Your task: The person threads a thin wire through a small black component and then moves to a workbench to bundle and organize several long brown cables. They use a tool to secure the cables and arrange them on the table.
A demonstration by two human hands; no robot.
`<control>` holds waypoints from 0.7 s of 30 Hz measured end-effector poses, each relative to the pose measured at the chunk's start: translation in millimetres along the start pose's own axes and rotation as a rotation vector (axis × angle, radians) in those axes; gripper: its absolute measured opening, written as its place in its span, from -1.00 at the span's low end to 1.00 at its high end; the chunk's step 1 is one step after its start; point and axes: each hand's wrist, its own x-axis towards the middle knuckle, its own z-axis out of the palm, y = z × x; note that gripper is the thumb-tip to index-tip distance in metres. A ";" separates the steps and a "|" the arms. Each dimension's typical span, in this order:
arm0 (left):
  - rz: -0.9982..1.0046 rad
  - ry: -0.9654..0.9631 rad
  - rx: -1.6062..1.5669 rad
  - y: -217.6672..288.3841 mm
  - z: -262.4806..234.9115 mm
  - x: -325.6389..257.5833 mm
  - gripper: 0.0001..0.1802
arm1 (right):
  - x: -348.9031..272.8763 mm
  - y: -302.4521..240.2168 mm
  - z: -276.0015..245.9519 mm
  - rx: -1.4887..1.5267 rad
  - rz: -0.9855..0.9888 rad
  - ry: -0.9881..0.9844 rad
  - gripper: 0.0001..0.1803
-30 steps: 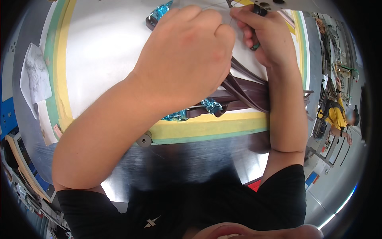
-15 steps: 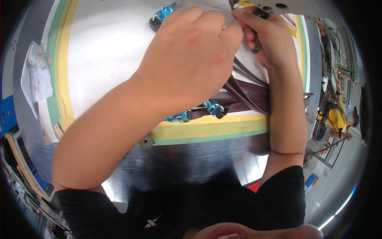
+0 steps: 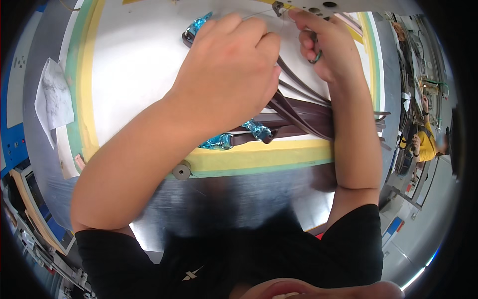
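My left hand (image 3: 231, 65) is closed above the white work surface (image 3: 134, 60), knuckles up. Dark brown straps (image 3: 303, 114) run out from beneath it toward my right forearm; its fingertips and whatever they grip are hidden. A fine thread (image 3: 259, 13) stretches from near its knuckles to a small dark metal part (image 3: 278, 8) at the top. My right hand (image 3: 331, 47) has its index finger stretched beside that part, its other fingers curled around a small tool with a dark green loop (image 3: 315, 57). Metal fittings in blue plastic wrap (image 3: 259, 130) sit at strap ends, one also left of my left hand.
Yellow and green tape (image 3: 264, 157) borders the work surface. A grey round bobbin (image 3: 181, 170) lies at its near edge, on the metal table (image 3: 219, 194). Crumpled white paper (image 3: 54, 94) lies at left. Far right, a person in a yellow top (image 3: 425, 144) stands among equipment.
Both hands have shifted slightly left and drawn a little apart. The looped tool shows more between my right fingers, and the dark metal part now stands clear of them.
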 end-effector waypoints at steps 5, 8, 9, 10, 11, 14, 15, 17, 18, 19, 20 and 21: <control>-0.001 -0.007 -0.013 0.6 -1.9 1.5 -0.60 | 2.3 -6.1 4.6 0.108 -0.008 -0.060 -0.88; 0.008 0.006 -0.018 -0.6 -0.9 1.5 -0.60 | 1.7 -10.7 8.6 0.109 0.013 -0.067 -0.90; 0.011 0.003 -0.023 -0.7 -1.2 1.9 -0.61 | 1.6 -10.8 7.6 0.093 0.009 -0.073 -0.89; 0.012 0.000 -0.024 -0.5 -1.8 1.8 -0.61 | 3.4 -9.2 5.9 0.116 -0.001 -0.107 -0.89; 0.014 0.005 -0.022 -0.4 -2.1 1.8 -0.61 | 6.3 -6.3 3.8 0.138 -0.011 -0.140 -0.89; 0.020 0.009 -0.014 -0.4 -2.8 2.1 -0.62 | 7.2 -6.2 2.5 0.140 -0.006 -0.155 -0.89; 0.020 0.004 -0.008 -0.2 -3.2 2.4 -0.62 | 6.9 -7.3 3.4 0.130 0.001 -0.147 -0.89; 0.021 -0.002 -0.004 -0.1 -3.2 2.8 -0.62 | 6.1 -8.7 6.3 0.134 -0.017 -0.138 -0.89; 0.023 -0.004 -0.005 -0.1 -3.3 3.0 -0.62 | 5.7 -8.9 6.7 0.136 -0.027 -0.134 -0.89; 0.023 -0.004 -0.007 0.0 -3.3 3.0 -0.62 | 5.8 -8.8 6.3 0.126 -0.021 -0.130 -0.89; 0.024 -0.001 -0.010 0.2 -3.2 3.2 -0.62 | 6.2 -8.6 6.0 0.116 -0.015 -0.126 -0.89; 0.024 0.001 -0.012 0.5 -3.1 3.4 -0.62 | 6.5 -8.4 5.7 0.106 -0.010 -0.123 -0.88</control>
